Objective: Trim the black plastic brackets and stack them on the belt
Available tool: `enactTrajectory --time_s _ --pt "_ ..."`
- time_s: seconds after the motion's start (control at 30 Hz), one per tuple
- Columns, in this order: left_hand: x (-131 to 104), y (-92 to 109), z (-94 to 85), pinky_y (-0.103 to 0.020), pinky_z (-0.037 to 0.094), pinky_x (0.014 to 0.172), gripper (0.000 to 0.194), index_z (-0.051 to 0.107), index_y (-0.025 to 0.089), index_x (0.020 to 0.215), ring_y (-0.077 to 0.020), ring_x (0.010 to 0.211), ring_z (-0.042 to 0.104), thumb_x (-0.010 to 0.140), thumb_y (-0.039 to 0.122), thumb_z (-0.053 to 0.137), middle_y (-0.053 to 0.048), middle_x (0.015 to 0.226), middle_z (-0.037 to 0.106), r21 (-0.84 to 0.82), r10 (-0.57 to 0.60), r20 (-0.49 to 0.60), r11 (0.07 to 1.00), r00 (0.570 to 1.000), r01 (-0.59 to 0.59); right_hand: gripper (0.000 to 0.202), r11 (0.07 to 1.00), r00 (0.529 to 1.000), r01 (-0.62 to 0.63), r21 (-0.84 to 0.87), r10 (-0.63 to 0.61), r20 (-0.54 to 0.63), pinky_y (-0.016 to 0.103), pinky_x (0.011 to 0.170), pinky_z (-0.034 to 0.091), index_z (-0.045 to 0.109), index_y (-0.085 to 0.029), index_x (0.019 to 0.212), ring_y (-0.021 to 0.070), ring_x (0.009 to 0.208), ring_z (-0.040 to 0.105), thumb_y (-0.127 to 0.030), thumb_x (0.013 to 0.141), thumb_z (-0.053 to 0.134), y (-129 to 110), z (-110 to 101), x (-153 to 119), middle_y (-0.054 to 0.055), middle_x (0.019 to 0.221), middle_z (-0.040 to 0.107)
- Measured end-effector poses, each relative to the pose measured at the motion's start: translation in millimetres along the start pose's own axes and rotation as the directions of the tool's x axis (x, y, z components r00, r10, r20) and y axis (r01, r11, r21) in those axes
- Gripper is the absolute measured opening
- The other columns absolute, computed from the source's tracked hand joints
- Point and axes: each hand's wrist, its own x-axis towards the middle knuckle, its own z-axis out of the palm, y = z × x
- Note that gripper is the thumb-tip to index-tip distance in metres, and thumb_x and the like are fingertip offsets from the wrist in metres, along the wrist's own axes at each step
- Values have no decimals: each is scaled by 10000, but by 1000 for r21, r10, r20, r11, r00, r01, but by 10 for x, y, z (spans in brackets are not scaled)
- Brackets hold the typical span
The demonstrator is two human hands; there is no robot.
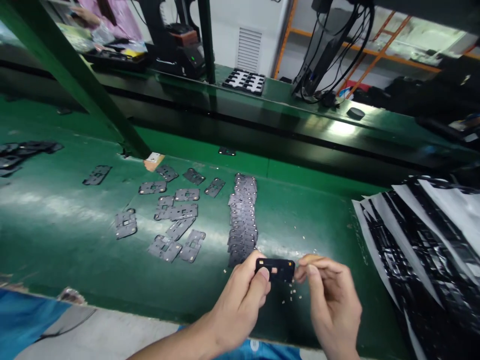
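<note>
My left hand (240, 300) grips a thin black plastic plate (284, 271) by its left end, thumb on top. The plate has a square hole and small gold-coloured patches at its upper corners. At the plate's right end, my right hand (333, 295) has thumb and fingertips pinched together; anything between them is too small to make out. Tiny pale pieces (291, 295) lie scattered on the green table (210, 295) below the plate. Just beyond my left hand runs an overlapping row of similar plates (243, 220).
Loose black plates (176, 212) lie left of the row, with a pile (22, 152) at the far left. Striped black-and-white sheets (423, 240) are stacked on the right. A slanted green post (82, 85) meets the table. Across a raised ledge, a person in pink (120, 20) works.
</note>
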Motion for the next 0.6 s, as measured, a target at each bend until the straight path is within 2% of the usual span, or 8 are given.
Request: enactTrajectory --time_s 0.07,0.13,0.2,0.27,0.33,0.37,0.5,0.6 --pt "-3 6 1 -212 238 502 399 430 229 899 -93 578 261 1102 571 456 91 691 317 -49 -1 -4 999 1000 1 250 998 998 -40 -38 38 -48 272 821 637 599 -216 1280 160 881 774 -233 1037 654 41 -22 34 73 1089 756" --pt "-6 21 9 -215 222 498 413 432 227 892 -94 577 245 1091 586 474 94 683 297 -85 -1 2 996 1000 1 363 995 997 -57 -86 62 53 279 867 632 580 -211 1419 172 948 778 -289 1065 609 28 -38 56 88 1136 767" --pt "-9 35 17 -216 224 497 436 444 221 898 -92 568 246 1082 615 467 94 674 300 -92 13 19 996 1000 -11 280 993 967 -55 -105 79 241 240 739 621 666 -212 1325 152 783 759 -314 1096 541 -42 -29 52 45 959 778" --pt "-12 43 21 -215 233 497 464 456 214 902 -89 564 264 1077 644 449 87 675 330 -71 23 17 997 1000 -22 226 995 924 -27 -92 60 377 206 576 557 726 -215 1046 125 567 672 -304 1102 525 -137 4 28 -20 696 695" --pt "-14 46 18 -214 227 493 482 454 213 882 -90 566 272 1073 656 439 79 673 352 -28 13 -9 1000 1000 -13 280 997 916 6 -80 27 401 200 512 507 687 -216 877 112 469 605 -279 1098 528 -217 39 2 -47 578 613" --pt "-14 47 16 -213 219 490 490 445 216 864 -91 564 268 1072 659 435 79 666 347 -7 8 -23 1000 1000 -8 280 997 918 30 -78 3 397 200 504 501 679 -214 864 110 457 598 -268 1094 529 -244 50 -7 -47 573 608" --pt "-3 45 5 -215 232 492 496 409 227 816 -94 545 263 1082 647 405 86 640 301 48 35 -48 998 998 -32 233 987 907 138 -82 -93 412 203 486 487 686 -214 905 110 440 593 -206 1078 529 -263 51 -23 -40 593 618" --pt "6 33 -10 -224 240 508 482 404 228 805 -100 545 290 1099 608 371 77 634 320 118 76 -57 991 995 -69 199 983 909 165 -85 -118 400 214 490 486 689 -217 963 115 448 597 -188 1074 526 -245 55 -51 -26 633 645"
